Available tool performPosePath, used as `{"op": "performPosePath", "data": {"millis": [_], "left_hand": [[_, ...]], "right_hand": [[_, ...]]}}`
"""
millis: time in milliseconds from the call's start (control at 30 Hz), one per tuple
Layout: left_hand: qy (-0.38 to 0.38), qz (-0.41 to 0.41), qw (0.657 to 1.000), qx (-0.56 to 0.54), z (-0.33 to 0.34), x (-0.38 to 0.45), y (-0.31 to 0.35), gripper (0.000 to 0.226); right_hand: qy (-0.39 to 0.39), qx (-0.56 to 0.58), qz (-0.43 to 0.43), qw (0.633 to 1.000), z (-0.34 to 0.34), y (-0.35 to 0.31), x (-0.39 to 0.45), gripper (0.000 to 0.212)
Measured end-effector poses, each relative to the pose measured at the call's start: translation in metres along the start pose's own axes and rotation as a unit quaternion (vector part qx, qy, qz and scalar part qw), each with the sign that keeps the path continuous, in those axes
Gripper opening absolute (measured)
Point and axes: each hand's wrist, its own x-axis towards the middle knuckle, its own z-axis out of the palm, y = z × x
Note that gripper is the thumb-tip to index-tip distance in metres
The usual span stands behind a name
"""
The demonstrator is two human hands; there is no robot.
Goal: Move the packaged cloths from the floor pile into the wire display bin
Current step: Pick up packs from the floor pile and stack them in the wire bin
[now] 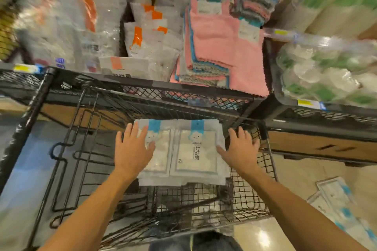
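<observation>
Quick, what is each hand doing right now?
Left hand: open, fingers flat on the packaged cloths.
Right hand: open, touching the stack's right edge.

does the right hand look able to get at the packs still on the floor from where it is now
Probably yes. The right hand lies open beside the stacked packs in the wire bin, holding nothing. The floor packs lie uncovered on that same side, outside the bin.

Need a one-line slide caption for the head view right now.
Both hands, left and right, settle a stack of packaged cloths into the wire display bin.
</observation>
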Motion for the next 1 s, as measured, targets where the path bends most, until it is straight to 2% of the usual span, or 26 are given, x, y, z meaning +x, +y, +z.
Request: {"op": "performPosePath", "data": {"millis": [200,333,433,667,867,1000], "left_hand": [[0.027,0.044,0.999,-0.018,-0.074,-0.027,0.051,0.069],[0.031,0.110,0.993,-0.030,-0.112,-0.031,0.095,0.068],[0.051,0.195,0.979,-0.032,-0.126,-0.038,0.131,0.068],[0.026,0.389,0.921,0.003,-0.125,-0.081,0.224,0.067],[-0.008,0.499,0.867,0.002,-0.100,-0.145,0.297,0.066],[-0.029,0.541,0.839,0.039,-0.083,-0.181,0.339,0.068]], "right_hand": [[0.055,0.011,-0.013,0.998,-0.061,0.046,-0.054,0.078],[0.099,0.061,0.061,0.991,-0.085,0.084,-0.103,0.078],[0.132,0.097,0.137,0.977,-0.087,0.114,-0.149,0.079],[0.171,0.129,0.320,0.923,-0.068,0.178,-0.286,0.075],[0.160,0.154,0.466,0.856,-0.025,0.230,-0.398,0.074],[0.152,0.174,0.528,0.817,0.006,0.261,-0.454,0.080]]}}
